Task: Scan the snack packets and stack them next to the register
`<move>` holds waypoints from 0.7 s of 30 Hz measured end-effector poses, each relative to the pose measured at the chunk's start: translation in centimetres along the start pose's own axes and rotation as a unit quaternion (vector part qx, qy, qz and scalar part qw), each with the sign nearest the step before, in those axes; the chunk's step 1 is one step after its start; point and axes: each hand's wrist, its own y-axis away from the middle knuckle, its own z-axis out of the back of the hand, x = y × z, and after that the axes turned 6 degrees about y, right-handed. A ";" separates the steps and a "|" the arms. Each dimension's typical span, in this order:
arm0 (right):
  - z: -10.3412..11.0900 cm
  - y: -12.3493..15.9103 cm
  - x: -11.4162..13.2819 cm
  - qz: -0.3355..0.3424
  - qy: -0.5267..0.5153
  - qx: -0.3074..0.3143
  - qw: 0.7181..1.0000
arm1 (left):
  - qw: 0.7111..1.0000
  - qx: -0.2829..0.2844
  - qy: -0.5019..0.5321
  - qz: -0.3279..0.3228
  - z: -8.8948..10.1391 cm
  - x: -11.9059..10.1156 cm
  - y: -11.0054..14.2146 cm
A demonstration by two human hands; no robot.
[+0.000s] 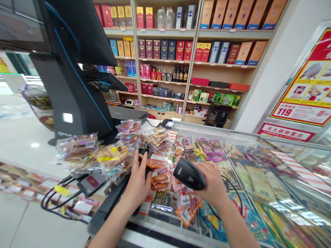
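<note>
My right hand is wrapped round a black barcode scanner, whose head points left and down over the packets. Its cable loops out behind the hand. My left hand lies with fingers stretched apart over a black object, partly hidden under it, whose kind I cannot make out. Just right of those fingers are packaged sausages on the glass counter. Below the scanner rest orange snack packets. Beside the left hand, clear bags of bread or pastries are piled up.
A black checkout terminal stands at the left. The glass-topped case on the right holds packaged foods. A small card-like device with black cables sits at the counter's left edge. Shelves of boxed bottles line the back.
</note>
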 end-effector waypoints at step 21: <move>0.1 -0.2 0.0 0.006 0.013 -0.021 1.000 | 0.985 0.162 0.014 -0.060 1.0 -2.0 0.4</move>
